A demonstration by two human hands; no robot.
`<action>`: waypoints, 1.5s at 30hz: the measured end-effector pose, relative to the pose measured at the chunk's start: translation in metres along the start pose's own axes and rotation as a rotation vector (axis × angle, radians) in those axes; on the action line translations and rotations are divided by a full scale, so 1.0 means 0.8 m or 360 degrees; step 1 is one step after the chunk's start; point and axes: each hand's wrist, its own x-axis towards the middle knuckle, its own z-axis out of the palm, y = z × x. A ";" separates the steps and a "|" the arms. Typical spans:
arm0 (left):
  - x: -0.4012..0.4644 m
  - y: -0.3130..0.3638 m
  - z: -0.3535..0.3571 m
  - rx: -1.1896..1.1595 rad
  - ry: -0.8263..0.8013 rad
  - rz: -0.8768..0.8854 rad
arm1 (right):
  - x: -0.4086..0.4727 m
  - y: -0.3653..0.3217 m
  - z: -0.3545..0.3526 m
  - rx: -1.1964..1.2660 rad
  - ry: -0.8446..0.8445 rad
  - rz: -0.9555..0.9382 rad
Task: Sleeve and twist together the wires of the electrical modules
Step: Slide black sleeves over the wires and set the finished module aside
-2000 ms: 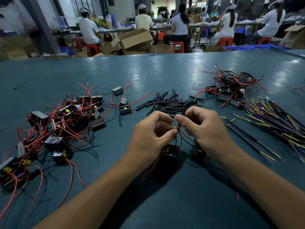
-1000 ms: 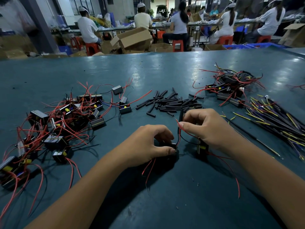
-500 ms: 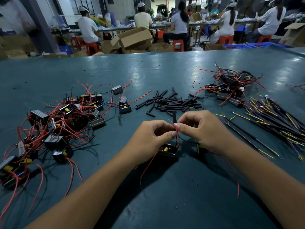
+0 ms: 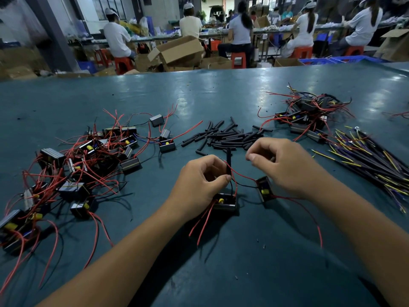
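Between your hands a short black sleeve tube (image 4: 228, 160) stands nearly upright, long axis vertical, pinched at its base by your left hand (image 4: 199, 182) above a small black module (image 4: 224, 202); your right hand (image 4: 285, 167), fingers curled, holds nothing I can see

Teal table (image 4: 221, 96), modules (image 4: 88, 165), sleeves (image 4: 225, 136)

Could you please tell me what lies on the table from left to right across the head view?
Pile of modules with red wires → left hand pinching a sleeve → right hand → bundle of yellow-tipped wires.
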 end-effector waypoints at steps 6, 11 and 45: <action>-0.001 0.001 -0.002 0.0136 0.0065 -0.0001 | -0.013 -0.011 -0.026 -0.0387 -0.0405 -0.0056; -0.001 0.001 -0.001 0.0222 0.0136 0.0054 | -0.016 -0.011 -0.023 -0.0718 -0.0827 -0.0027; -0.001 -0.004 -0.002 -0.0247 -0.0083 -0.0078 | -0.011 -0.007 0.042 0.0829 -0.0016 0.0385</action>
